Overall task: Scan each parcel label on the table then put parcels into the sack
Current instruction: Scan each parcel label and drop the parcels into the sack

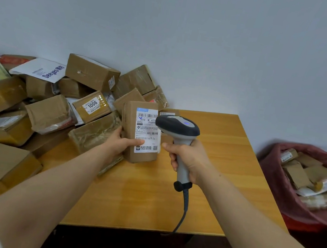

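My left hand [120, 141] holds a small brown parcel [129, 118] upright above the wooden counter [225, 175]. The thumb is laid across the lower front of the parcel and the fingers are wrapped round its far side, out of sight. The parcel's white label [147, 131] faces me, with barcodes and printed text on it, and my thumb tip touches the label's lower left part.

My right hand [188, 159] is curled tight round the pale grey handle of a scanner [178, 126]. The scanner's dark head sits just beside the label's right edge and overlaps it a little from where I look, and a small blue light shows on top of the head. Its grey cable [184, 209] hangs from the bottom of the handle and drops past the counter's near edge.

To my left, a heap of parcels [49, 113] covers that side of the counter and leans against the wall. Most are brown boxes wrapped in tape. Among them are a white mailing bag [41, 69] with blue lettering and a box [92, 105] whose label reads 1006.

To my right, off the counter and lower down, stands a dark red sack [276, 183] with its mouth open. Several parcels [307, 177] lie inside it.
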### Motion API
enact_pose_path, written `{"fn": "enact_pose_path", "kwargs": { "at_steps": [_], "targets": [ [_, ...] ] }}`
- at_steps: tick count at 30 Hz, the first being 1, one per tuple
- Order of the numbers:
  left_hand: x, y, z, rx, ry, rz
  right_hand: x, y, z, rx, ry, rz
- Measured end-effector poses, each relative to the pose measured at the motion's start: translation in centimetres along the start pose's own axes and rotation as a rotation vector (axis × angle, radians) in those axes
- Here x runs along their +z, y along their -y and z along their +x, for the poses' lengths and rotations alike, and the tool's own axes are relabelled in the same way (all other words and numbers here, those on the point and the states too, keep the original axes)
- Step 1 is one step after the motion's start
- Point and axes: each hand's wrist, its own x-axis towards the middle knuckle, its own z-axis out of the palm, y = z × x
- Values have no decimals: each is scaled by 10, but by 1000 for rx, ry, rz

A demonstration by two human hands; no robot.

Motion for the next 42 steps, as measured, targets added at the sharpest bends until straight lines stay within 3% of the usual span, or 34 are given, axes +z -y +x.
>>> {"fn": "enact_pose_path", "kwargs": {
  "at_steps": [5, 14, 20, 27, 34, 42],
  "targets": [
    [14, -2, 15, -7, 82, 5, -11, -6, 0, 18, -46, 76],
    [121, 0, 8, -145, 339, 22, -116, -51, -10, 124, -367, 334],
    [261, -11, -23, -125, 551, 167, -226, -70, -41, 92, -491, 396],
    [461, -13, -71, -154, 790, 212, -411, -101, -91, 109, -649, 431],
    [602, -19, -76, -128, 592, 306, -549, -125, -99, 182, -793, 558],
    [729, -38, 15, -62, 507, 380, -709, -146, -38, 292, -1029, 626]
  ]
}}
